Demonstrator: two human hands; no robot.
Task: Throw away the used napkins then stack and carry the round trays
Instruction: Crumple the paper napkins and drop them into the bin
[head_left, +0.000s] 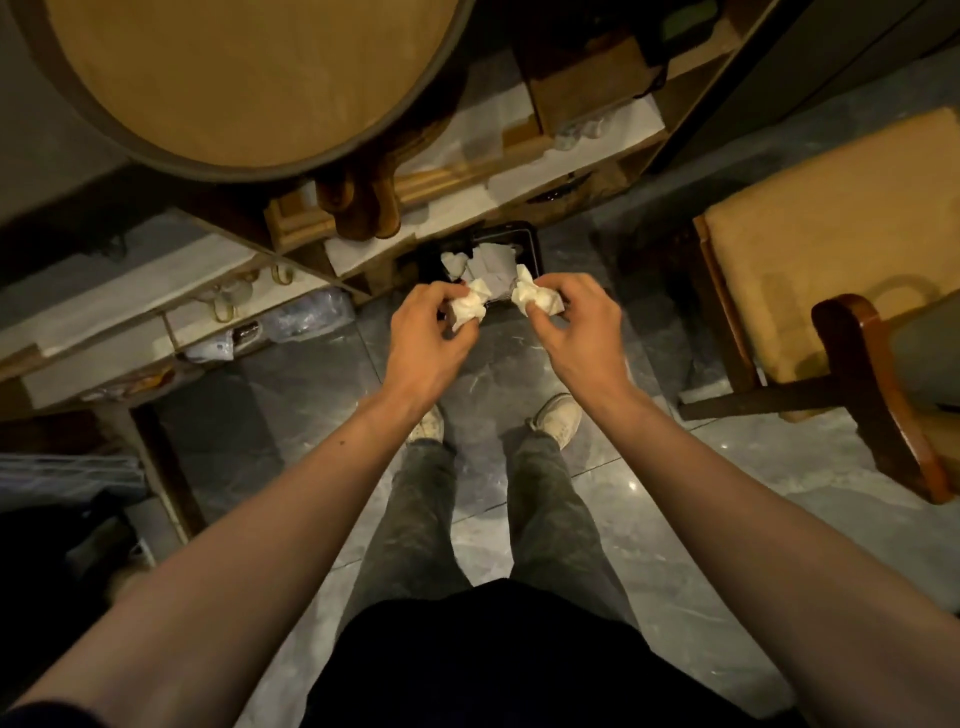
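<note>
View: a single wide-angle head camera, so no second view shares the scene.
Facing: almost straight down along the person's own body to the grey tiled floor (649, 519).
Nearness: forearms close, entering from 7 and 5 o'clock; the shoes (558, 418) lie far below near centre.
Edges: round wooden tabletop (234, 78) at 11 o'clock, cushioned chair (831, 249) at 3 o'clock, straight lines bowed.

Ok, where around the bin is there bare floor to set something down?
Bare grey tile lies between the bin and the shoes, and right of the bin toward the chair. Left is crowded: shelves with bagged items. Both hands hold napkins above the bin.
</note>
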